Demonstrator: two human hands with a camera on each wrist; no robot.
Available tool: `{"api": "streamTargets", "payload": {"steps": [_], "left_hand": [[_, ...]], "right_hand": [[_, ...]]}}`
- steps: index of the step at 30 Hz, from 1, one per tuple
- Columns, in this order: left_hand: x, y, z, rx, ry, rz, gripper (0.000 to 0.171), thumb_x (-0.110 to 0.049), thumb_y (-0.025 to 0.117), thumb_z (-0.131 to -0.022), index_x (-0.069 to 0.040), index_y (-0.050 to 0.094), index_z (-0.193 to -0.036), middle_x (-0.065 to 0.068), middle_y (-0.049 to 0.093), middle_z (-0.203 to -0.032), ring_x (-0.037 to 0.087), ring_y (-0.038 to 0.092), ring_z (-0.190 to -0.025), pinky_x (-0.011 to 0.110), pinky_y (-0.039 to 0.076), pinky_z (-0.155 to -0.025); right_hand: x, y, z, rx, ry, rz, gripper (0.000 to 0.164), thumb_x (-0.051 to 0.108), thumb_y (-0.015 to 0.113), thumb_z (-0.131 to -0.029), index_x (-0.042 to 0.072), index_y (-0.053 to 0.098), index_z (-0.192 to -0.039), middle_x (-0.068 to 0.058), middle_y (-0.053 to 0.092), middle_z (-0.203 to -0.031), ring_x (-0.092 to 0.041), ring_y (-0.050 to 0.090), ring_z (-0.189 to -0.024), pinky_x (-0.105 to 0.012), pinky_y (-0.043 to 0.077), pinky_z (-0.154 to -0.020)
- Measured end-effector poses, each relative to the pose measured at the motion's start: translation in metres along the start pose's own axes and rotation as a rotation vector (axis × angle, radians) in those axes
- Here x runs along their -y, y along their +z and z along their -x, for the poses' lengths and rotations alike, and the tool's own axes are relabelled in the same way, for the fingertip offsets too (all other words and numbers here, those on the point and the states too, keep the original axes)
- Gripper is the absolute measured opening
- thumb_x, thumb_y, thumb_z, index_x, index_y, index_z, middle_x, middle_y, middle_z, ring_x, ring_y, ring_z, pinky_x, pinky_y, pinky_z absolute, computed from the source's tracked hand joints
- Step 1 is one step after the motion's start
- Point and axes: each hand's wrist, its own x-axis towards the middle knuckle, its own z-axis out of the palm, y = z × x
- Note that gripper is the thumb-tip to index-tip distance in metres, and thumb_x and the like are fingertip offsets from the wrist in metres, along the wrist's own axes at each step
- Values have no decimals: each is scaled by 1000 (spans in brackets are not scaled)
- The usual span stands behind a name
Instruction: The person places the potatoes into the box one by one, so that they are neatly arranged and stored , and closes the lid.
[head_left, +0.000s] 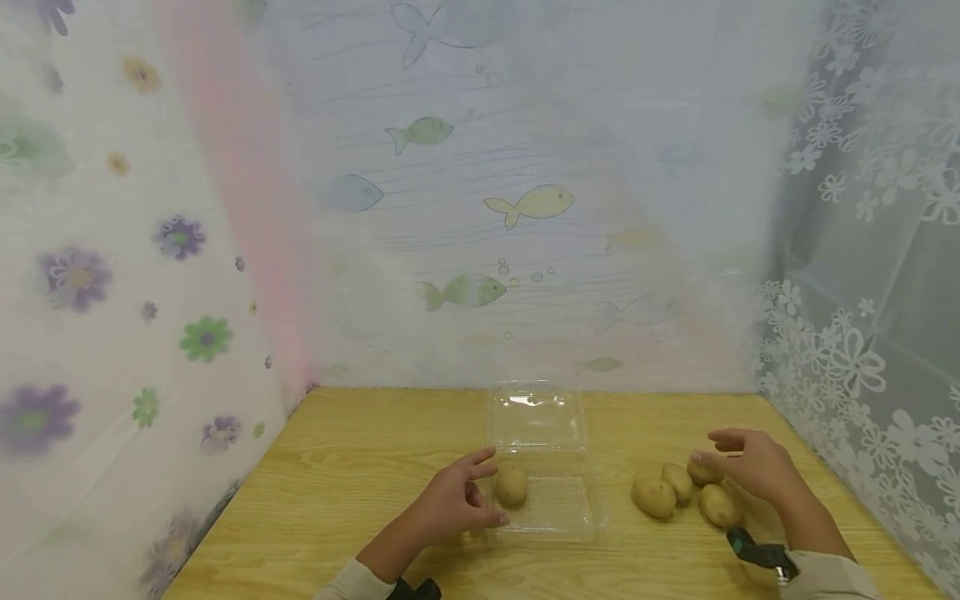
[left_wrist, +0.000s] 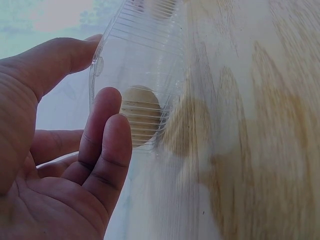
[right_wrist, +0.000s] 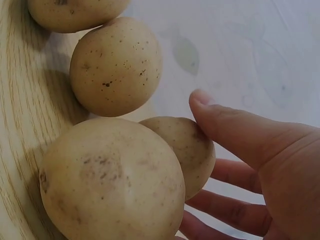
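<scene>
A clear plastic clamshell container (head_left: 562, 512) lies with its lid (head_left: 536, 421) folded back. One potato (head_left: 512, 487) sits inside at the left end. My left hand (head_left: 459, 500) is at that end, thumb by the front corner and fingers spread along the side; the left wrist view has the thumb tip at the rim (left_wrist: 92, 82). To the right, several potatoes lie grouped on the table. Over the far one (right_wrist: 192, 155) reaches my right hand (head_left: 753, 467), thumb against its edge and fingers loosely extended behind it. A larger potato (right_wrist: 112, 180) partly hides it.
The wooden table (head_left: 375, 483) bears everything. Printed plastic curtains stand behind it, with fish on the back one (head_left: 637, 125) and flowers on the left (head_left: 97, 333) and right (head_left: 862, 358). A dark wrist mount (head_left: 757, 552) is close to the nearest potato.
</scene>
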Motion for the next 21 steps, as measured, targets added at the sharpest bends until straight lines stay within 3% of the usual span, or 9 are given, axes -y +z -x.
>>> {"api": "streamTargets", "payload": {"steps": [14,21], "left_hand": [[-2,0,5,-6,-12,-4,95,-26,89,-84,-13,37,-162,21,52,-154,15,69,-74,27,55,-60],[1,0,0,-15,-6,-18,96,-29,90,-83,-15,38,-161,16,55,-152,13,68,-75,25,53,-59]], "right_hand": [[0,1,1,95,0,-4,72,55,66,-98,-3,59,-142,-31,66,-130,-49,64,-114,-58,55,-86],[-4,-2,0,141,-3,1,73,56,63,-99,-3,59,-142,-33,64,-131,-50,63,-116,-58,54,-87]]}}
